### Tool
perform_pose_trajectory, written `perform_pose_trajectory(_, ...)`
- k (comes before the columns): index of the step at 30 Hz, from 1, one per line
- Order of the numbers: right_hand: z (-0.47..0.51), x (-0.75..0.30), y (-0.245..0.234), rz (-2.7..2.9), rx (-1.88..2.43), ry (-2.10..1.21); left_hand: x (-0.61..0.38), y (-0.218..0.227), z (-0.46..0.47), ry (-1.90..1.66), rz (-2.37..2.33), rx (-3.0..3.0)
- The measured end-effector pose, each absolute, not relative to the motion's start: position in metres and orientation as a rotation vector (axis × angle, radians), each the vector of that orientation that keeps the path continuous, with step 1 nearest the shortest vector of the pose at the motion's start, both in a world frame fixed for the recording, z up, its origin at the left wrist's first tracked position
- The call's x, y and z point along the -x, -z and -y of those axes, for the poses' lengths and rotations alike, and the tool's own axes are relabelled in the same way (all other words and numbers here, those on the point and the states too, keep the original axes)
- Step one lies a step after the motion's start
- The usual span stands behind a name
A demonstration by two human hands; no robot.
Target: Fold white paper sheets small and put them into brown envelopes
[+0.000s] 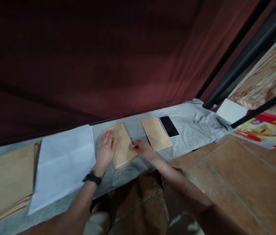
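Note:
A brown envelope (122, 143) lies on the grey cloth (194, 125) in front of me. My left hand (105, 150), with a black watch on the wrist, rests flat on the envelope's left edge, fingers stretched out. My right hand (144, 150) touches the envelope's right edge with its fingers curled in a pinch; what they hold, if anything, is too small to make out. A second brown envelope (155, 133) lies just to the right, apart from my hands.
A black phone (169, 126) lies beside the second envelope. White paper sheets (63, 163) and a stack of brown envelopes (7, 178) lie at the left. A dark red curtain hangs behind. Tiled floor, a white sheet (231, 111) and a printed poster (265, 129) are at the right.

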State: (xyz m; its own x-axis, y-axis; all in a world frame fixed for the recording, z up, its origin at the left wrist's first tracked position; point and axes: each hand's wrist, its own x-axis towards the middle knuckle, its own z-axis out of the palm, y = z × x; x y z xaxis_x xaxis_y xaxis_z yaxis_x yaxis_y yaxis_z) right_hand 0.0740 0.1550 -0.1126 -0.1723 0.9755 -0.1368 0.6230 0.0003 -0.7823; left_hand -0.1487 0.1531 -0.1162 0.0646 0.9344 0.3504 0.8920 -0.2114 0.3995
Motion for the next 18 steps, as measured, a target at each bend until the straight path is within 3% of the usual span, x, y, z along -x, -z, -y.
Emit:
perform_pose_trajectory(9,-0.158,-0.071,0.113,1.87,1.687,-1.028,0.149,0.12,-0.24,-0.331,-1.735,-2.438)
perform_pose_trajectory(18,-0.161,-0.075,0.126,1.721,1.494,-1.124,0.134,0.13,-0.214,-0.292,-1.664,-2.5)
